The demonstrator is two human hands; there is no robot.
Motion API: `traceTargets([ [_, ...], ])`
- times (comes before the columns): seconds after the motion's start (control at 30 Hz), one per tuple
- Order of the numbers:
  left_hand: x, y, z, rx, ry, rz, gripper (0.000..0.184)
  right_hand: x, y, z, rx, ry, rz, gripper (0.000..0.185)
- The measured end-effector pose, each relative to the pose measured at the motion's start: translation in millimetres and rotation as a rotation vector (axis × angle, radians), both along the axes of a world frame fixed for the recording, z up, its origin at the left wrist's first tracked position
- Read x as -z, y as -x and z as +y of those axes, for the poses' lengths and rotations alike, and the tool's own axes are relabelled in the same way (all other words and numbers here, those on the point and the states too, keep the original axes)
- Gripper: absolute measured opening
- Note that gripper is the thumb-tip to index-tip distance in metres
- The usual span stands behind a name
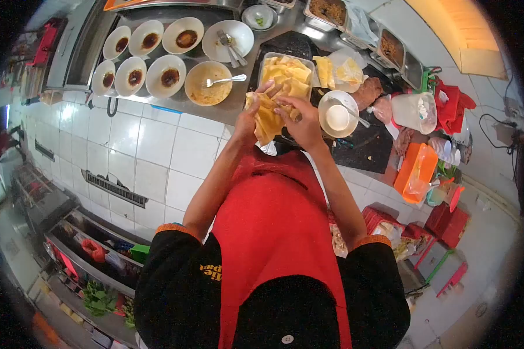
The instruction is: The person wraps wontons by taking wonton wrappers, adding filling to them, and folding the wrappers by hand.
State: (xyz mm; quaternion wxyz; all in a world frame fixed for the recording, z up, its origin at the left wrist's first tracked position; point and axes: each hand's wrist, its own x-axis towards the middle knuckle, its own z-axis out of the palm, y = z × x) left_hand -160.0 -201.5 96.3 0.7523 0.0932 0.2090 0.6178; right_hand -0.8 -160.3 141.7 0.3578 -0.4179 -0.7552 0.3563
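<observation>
My left hand (247, 123) is closed round a small stack of yellow wonton wrappers (265, 123), holding it just in front of the counter's edge. The fingertips of my right hand (301, 121) pinch the stack's right edge, with the thumb partly hidden. Right behind both hands, a clear plastic tub (312, 68) is filled with folded yellow pieces. To the left stands a bowl of pale filling (208, 100) with a fork (224, 80) lying in it. On the right, a bowl (326, 107) holds a white round thing and a spoon.
Several white bowls with dark sauce (170, 77) line the steel counter at left, beside a plate with cutlery (228, 41). A black board (361, 148) lies at right. Further right are an orange basket (416, 171) and a clear container (413, 110). Metal trays (327, 13) stand behind.
</observation>
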Motion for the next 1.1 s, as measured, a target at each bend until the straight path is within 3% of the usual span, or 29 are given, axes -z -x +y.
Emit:
traceTargets([
  [0.17,10,-12,6,0.071,0.099,0.171,0.05,3,-7,-9,0.063,-0.151,-0.036,0.028],
  [0.27,-8,-5,8,0.382,0.423,0.312,0.048,15,-22,-15,0.104,0.034,0.064,0.033],
  [0.3,-7,-8,5,0.394,0.419,0.309,0.048,18,-27,-16,0.129,0.149,0.109,0.034],
  [0.37,-4,-15,0,0.289,0.192,0.659,0.046,24,-45,-15,0.166,0.263,0.149,0.036],
  [0.43,0,-18,-1,0.266,0.245,0.571,0.045,18,-70,-12,0.201,0.347,-0.067,0.038],
  [0.47,5,-16,-1,0.248,0.273,0.626,0.043,35,-88,-8,0.192,0.11,-0.091,0.041],
  [0.5,8,-14,-2,0.228,0.303,0.681,0.041,27,-102,-8,0.266,0.222,-0.253,0.041],
  [0.57,7,-8,-1,0.218,0.28,0.601,0.04,60,-143,-8,0.373,0.003,-0.519,0.04],
  [0.6,7,-6,-1,0.212,0.273,0.588,0.04,68,-151,-12,0.372,0.003,-0.521,0.04],
  [0.67,5,-3,-1,0.2,0.267,0.577,0.041,77,-159,-23,0.446,-0.038,-0.885,0.041],
  [0.8,0,-8,0,0.213,0.277,0.629,0.041,79,-159,-27,0.332,0.017,-0.873,0.044],
  [0.87,14,-7,0,0.239,0.244,0.709,0.041,72,-147,-20,0.291,0.035,-0.465,0.043],
  [0.97,3,-15,0,0.236,0.218,0.647,0.043,15,-89,-19,0.076,0.01,-0.289,0.043],
  [1.1,-2,-10,0,0.267,0.189,0.691,0.042,1,-56,-10,-0.041,-0.141,-0.282,0.044],
])
